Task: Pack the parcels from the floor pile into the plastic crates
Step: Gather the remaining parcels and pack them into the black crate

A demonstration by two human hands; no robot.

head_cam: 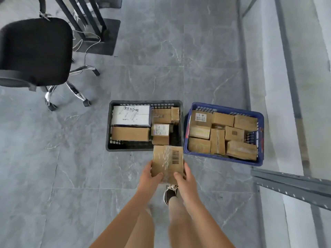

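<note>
I hold a brown cardboard parcel (168,162) with clear tape and a barcode in both hands, just in front of the near edge of the black crate (108,133). My left hand (150,176) grips its left side with the thumb on top. My right hand (184,178) grips its right side the same way. The black crate holds a white box (131,115) and several brown parcels. To its right stands the blue crate (260,140), filled with several brown parcels. No floor pile is in view.
A black office chair (34,51) on chrome legs stands at the far left. Black stand legs and cables sit behind it. Grey metal shelf rails (290,185) jut in at the right. My shoe (171,192) is on the grey tile floor below the parcel.
</note>
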